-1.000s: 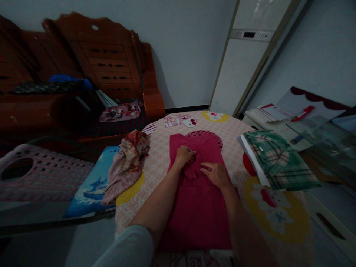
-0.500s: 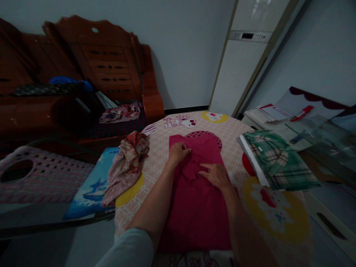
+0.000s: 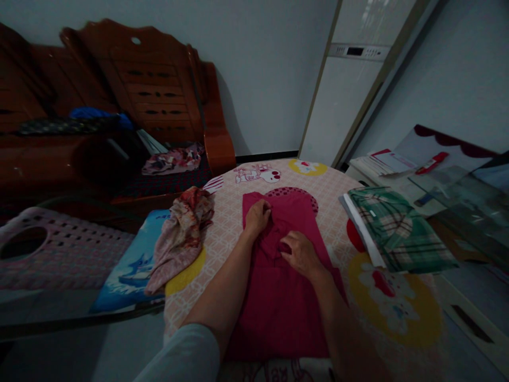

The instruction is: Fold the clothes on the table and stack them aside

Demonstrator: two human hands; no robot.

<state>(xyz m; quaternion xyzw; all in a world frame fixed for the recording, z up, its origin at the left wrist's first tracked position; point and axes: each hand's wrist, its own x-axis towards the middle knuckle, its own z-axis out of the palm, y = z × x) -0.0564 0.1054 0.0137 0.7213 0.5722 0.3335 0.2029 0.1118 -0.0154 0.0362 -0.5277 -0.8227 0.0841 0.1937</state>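
A: Where do we have the magenta garment [image 3: 286,310]?

B: We have it laid out on the cloth-covered round table [image 3: 222,217], running from the near edge towards the far side, with loose folds bunched in its upper half.

A: And our hands?

B: Our left hand [image 3: 258,215] is on the garment's upper left part, fingers curled in. Our right hand [image 3: 300,253] is bent over the bunched folds, thumb and fingers close together. We cannot tell whether either one is pinching fabric.

A: What else do we see about the table?

B: At its left edge we see a crumpled floral cloth [image 3: 178,241], partly hanging over; at its right side, a folded green plaid garment [image 3: 401,231]. Beyond its far left edge stands a carved wooden settee [image 3: 155,79].
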